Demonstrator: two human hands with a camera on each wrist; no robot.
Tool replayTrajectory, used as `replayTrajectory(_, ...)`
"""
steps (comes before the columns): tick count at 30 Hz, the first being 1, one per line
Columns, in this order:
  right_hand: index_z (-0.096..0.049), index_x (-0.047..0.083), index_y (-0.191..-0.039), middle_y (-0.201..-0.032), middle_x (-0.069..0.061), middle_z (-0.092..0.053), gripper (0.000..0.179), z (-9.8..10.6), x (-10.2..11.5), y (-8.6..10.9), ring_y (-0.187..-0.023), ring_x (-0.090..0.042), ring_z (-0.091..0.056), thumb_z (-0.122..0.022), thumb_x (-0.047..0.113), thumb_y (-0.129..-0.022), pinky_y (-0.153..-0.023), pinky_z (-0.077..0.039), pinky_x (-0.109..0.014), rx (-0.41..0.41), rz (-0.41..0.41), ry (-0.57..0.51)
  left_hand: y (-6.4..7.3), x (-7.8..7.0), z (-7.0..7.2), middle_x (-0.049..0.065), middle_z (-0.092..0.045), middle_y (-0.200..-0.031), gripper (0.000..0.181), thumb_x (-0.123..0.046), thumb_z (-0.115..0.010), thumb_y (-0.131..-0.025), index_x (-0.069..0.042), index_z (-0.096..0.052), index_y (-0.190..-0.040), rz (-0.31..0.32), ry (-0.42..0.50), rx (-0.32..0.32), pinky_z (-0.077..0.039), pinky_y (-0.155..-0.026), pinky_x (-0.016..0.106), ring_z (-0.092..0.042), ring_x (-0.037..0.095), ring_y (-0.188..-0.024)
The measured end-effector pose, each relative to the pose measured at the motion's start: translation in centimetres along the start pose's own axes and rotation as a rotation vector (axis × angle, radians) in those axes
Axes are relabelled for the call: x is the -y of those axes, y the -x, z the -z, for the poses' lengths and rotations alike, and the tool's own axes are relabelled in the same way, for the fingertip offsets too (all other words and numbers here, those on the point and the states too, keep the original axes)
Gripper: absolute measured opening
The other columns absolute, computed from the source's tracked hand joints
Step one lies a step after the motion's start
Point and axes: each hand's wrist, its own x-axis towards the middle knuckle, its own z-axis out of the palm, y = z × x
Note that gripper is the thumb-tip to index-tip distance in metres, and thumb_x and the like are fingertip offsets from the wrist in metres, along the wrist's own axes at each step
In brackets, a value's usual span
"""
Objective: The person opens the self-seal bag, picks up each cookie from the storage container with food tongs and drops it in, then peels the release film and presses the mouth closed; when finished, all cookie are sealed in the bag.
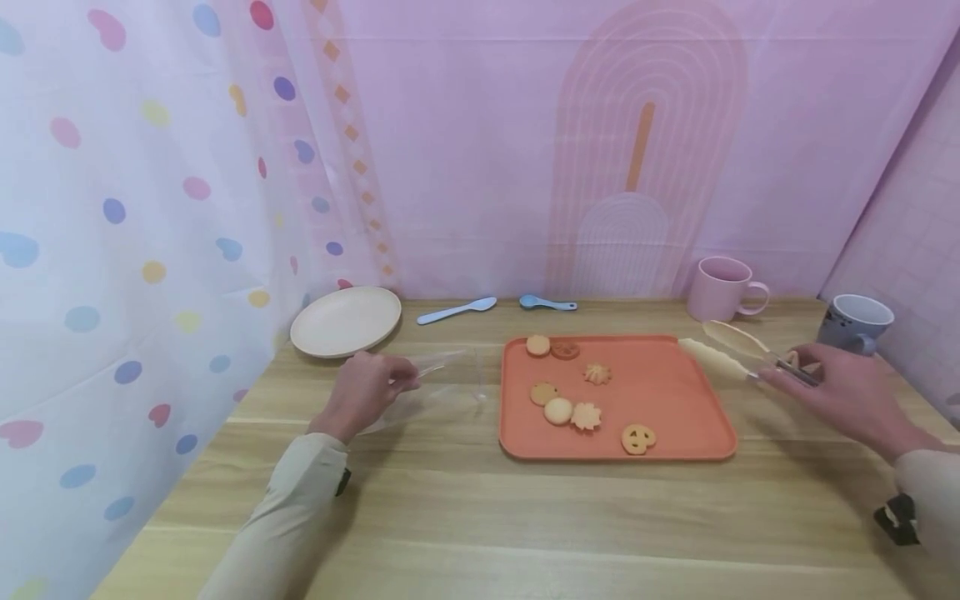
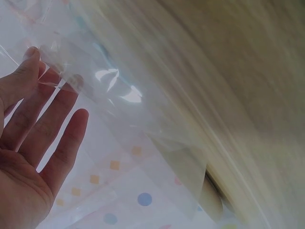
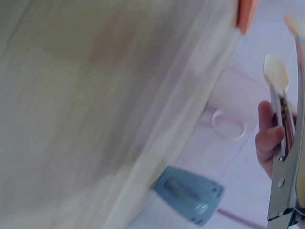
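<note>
My left hand (image 1: 367, 390) pinches the edge of a clear plastic bag (image 1: 450, 379) above the table, left of the tray. In the left wrist view the thumb and fingertips meet on the bag (image 2: 119, 88), with the other fingers loosely spread. At the tray's right, my right hand (image 1: 840, 396) grips metal tongs (image 1: 716, 360) with cream-coloured tips spread apart; nothing shows between them. The orange tray (image 1: 667, 375) bears several cookies, among them a pretzel-shaped cookie (image 1: 638, 439), a flower-shaped cookie (image 1: 587, 417) and a round pale cookie (image 1: 558, 411).
A cream plate (image 1: 345, 321) lies at the back left. Behind the tray are a long light-blue spoon (image 1: 459, 310) and a short blue spoon (image 1: 547, 304). A pink mug (image 1: 716, 292) and a grey-blue mug (image 1: 847, 327) stand near my right hand. Curtains hang behind the table.
</note>
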Motion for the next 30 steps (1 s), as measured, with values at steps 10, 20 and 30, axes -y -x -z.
replayTrajectory(10, -0.074, 0.010, -0.102, -0.087, -0.002, -0.077, 0.039, -0.5, 3.8, -1.0, -0.071, -0.007, -0.065, -0.085, 0.038, -0.078, -0.057, -0.048, -0.021, 0.129, 0.191, -0.068, 0.1, 0.2, -0.2, 0.000, -0.079, -0.080, 0.008, -0.020, -0.085, -0.079, -0.016, -0.081, -0.084, 0.005, 0.020, 0.027, -0.053, -0.059, 0.034, -0.067, 0.013, -0.064)
replayTrajectory(20, -0.073, 0.019, -0.104, -0.094, 0.009, -0.074, 0.036, -1.1, 7.6, -1.5, -0.081, -0.008, -0.068, -0.084, 0.043, -0.079, -0.070, -0.056, -0.026, 0.250, 0.319, -0.102, 0.1, 0.2, -0.2, 0.000, -0.080, -0.081, 0.007, -0.020, -0.085, -0.078, -0.016, -0.081, -0.083, -0.015, 0.018, 0.022, -0.058, -0.066, 0.039, -0.074, 0.017, -0.073)
replayTrajectory(30, -0.074, 0.018, -0.102, -0.091, 0.008, -0.074, 0.031, -2.0, 9.3, -2.0, -0.077, -0.005, -0.066, -0.084, 0.038, -0.080, -0.067, -0.055, -0.023, 0.285, 0.422, -0.187, 0.1, 0.3, -0.3, -0.002, -0.080, -0.081, 0.006, -0.019, -0.084, -0.079, -0.016, -0.081, -0.084, -0.043, 0.030, 0.038, -0.060, -0.071, 0.039, -0.076, 0.017, -0.078)
